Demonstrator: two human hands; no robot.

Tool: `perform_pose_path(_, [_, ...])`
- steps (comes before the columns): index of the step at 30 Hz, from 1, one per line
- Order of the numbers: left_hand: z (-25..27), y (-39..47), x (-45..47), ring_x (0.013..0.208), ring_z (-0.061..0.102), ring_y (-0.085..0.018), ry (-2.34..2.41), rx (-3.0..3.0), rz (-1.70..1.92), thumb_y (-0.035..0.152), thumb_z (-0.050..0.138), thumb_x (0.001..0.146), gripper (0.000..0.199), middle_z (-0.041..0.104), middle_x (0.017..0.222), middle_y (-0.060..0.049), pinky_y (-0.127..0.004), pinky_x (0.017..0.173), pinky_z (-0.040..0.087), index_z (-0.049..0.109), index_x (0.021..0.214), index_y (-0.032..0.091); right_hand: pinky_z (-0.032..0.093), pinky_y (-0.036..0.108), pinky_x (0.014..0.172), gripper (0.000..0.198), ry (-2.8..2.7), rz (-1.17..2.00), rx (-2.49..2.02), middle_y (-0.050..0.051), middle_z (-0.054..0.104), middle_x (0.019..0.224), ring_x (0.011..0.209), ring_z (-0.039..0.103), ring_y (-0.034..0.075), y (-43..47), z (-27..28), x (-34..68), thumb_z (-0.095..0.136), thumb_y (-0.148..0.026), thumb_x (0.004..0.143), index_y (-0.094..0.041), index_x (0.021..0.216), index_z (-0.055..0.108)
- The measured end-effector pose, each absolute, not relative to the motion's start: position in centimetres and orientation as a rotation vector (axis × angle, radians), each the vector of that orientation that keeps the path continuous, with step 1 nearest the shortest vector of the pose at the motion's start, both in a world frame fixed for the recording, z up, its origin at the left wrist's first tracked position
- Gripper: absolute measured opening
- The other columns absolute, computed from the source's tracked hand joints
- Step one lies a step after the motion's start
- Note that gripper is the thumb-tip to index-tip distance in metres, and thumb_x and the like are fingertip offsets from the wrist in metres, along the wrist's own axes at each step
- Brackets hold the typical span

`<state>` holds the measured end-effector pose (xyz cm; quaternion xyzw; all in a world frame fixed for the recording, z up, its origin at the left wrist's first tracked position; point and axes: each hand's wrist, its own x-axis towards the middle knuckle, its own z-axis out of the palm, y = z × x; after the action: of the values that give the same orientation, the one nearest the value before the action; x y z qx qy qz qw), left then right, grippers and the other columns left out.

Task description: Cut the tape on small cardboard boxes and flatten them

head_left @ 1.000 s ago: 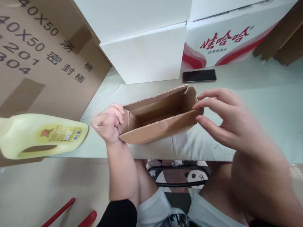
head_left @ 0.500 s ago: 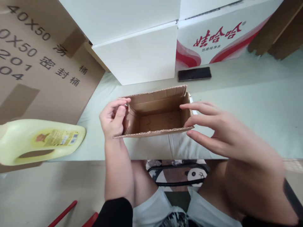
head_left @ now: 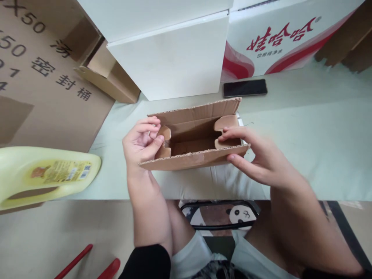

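Note:
A small cardboard box (head_left: 200, 157) stands on the table in front of me, its top open. Its long flaps are raised along the front and back. Both notched end flaps, the left one (head_left: 165, 133) and the right one (head_left: 225, 122), lean inward over the opening. At the left end, my left hand (head_left: 141, 141) curls round the edge, thumb on the left flap and fingertips by the back corner. My right hand (head_left: 261, 155) grips the right end, its fingers on the right flap and its thumb outside the front flap. Only bare cardboard shows inside.
A phone (head_left: 245, 88) lies behind the box, before a white carton with red print (head_left: 267, 50) and a plain white carton (head_left: 171, 58). To the left are a large brown carton (head_left: 61, 108), a smaller cardboard box (head_left: 113, 79) and a yellow jug (head_left: 49, 172).
Both end flaps have come into view, folded inward over the opening. My right fingers have moved onto the right flap, and my left thumb has moved right. The view has shifted slightly.

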<state>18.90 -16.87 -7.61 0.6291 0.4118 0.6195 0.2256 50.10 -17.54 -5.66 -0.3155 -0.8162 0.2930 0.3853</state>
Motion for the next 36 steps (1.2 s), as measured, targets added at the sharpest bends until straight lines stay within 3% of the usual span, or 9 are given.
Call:
perform_pose_path(6, [-7.5, -17.2, 19.6, 0.113, 0.066, -0.017, 1.196, 1.413, 1.857, 0.029, 0.098, 0.061, 0.060, 0.067, 0.123, 0.002, -0.029, 0.093, 0.057, 0.070, 0.113, 0.039, 0.055, 0.044, 0.102, 0.046, -1.866, 0.848, -0.780, 0.006, 0.069, 0.119, 0.115, 0.068, 0.025, -17.3, -7.7, 49.6, 0.068, -0.027, 0.093, -0.029, 0.135, 0.049])
perform_pose_path(9, [-7.3, -17.7, 19.9, 0.096, 0.071, -0.018, 1.110, 1.295, 1.806, 0.042, 0.083, 0.083, 0.026, 0.074, 0.099, -0.002, -0.031, 0.084, 0.058, 0.075, 0.105, 0.030, 0.052, 0.048, 0.108, 0.046, -1.832, 0.824, -0.814, 0.008, 0.065, 0.126, 0.121, 0.064, 0.027, -17.1, -8.5, 49.4, 0.068, -0.031, 0.093, -0.030, 0.136, 0.050])
perform_pose_path(11, [-7.1, -17.9, 20.0, 0.087, 0.072, -0.019, 1.028, 1.358, 1.784, 0.053, 0.071, 0.091, 0.030, 0.073, 0.086, -0.004, -0.034, 0.081, 0.059, 0.079, 0.091, 0.024, 0.052, 0.049, 0.110, 0.046, -1.799, 0.789, -0.858, 0.010, 0.061, 0.131, 0.128, 0.060, 0.028, -16.9, -9.1, 49.4, 0.068, -0.037, 0.093, -0.030, 0.135, 0.051])
perform_pose_path(17, [-6.5, -18.1, 19.6, 0.088, 0.071, -0.024, 1.061, 1.824, 1.367, 0.049, 0.078, 0.084, 0.030, 0.072, 0.076, -0.006, -0.042, 0.088, 0.059, 0.076, 0.068, 0.024, 0.054, 0.051, 0.108, 0.058, -1.760, 0.751, -0.995, 0.010, 0.039, 0.162, 0.150, 0.042, 0.032, -16.8, -9.7, 49.5, 0.064, -0.041, 0.093, -0.036, 0.147, 0.043])
perform_pose_path(19, [-6.0, -18.4, 19.6, 0.088, 0.071, -0.024, 1.113, 1.913, 1.256, 0.041, 0.081, 0.081, 0.024, 0.073, 0.076, -0.004, -0.043, 0.091, 0.059, 0.073, 0.067, 0.024, 0.050, 0.055, 0.113, 0.048, -1.811, 0.752, -1.013, 0.011, 0.043, 0.161, 0.150, 0.043, 0.033, -16.8, -9.4, 49.5, 0.059, -0.039, 0.096, -0.032, 0.143, 0.051])
perform_pose_path(22, [-4.9, -19.2, 20.0, 0.097, 0.071, -0.025, 1.293, 1.947, 1.090, 0.035, 0.081, 0.079, 0.012, 0.075, 0.090, -0.005, -0.044, 0.097, 0.058, 0.075, 0.082, 0.025, 0.042, 0.058, 0.120, 0.032, -1.862, 0.752, -1.046, 0.012, 0.057, 0.152, 0.145, 0.051, 0.033, -16.8, -8.9, 49.4, 0.053, -0.036, 0.099, -0.027, 0.127, 0.066])
perform_pose_path(27, [-2.9, -21.1, 21.7, 0.123, 0.063, -0.030, 1.527, 2.073, 0.723, 0.032, 0.066, 0.091, 0.029, 0.066, 0.129, -0.009, -0.047, 0.106, 0.054, 0.074, 0.118, 0.029, 0.044, 0.057, 0.120, 0.030, -1.854, 0.717, -1.091, 0.011, 0.062, 0.148, 0.141, 0.056, 0.031, -16.8, -8.9, 49.1, 0.052, -0.035, 0.099, -0.025, 0.120, 0.071])
perform_pose_path(32, [-2.9, -22.0, 23.5, 0.153, 0.016, -0.056, 1.685, 2.173, 0.406, 0.050, 0.095, 0.057, 0.092, 0.032, 0.166, -0.010, -0.076, 0.116, 0.034, 0.062, 0.142, 0.037, 0.045, 0.056, 0.119, 0.030, -1.843, 0.704, -1.080, 0.012, 0.062, 0.147, 0.139, 0.057, 0.031, -16.8, -9.0, 49.0, 0.052, -0.034, 0.099, -0.024, 0.118, 0.072])
perform_pose_path(36, [-3.1, -21.9, 23.4, 0.149, 0.030, -0.049, 1.727, 2.164, 0.387, 0.040, 0.092, 0.065, 0.089, 0.036, 0.163, -0.009, -0.072, 0.116, 0.037, 0.058, 0.147, 0.040, 0.042, 0.055, 0.121, 0.035, -1.852, 0.718, -1.062, 0.012, 0.056, 0.154, 0.145, 0.052, 0.030, -16.8, -9.2, 49.1, 0.050, -0.041, 0.101, -0.026, 0.126, 0.069])
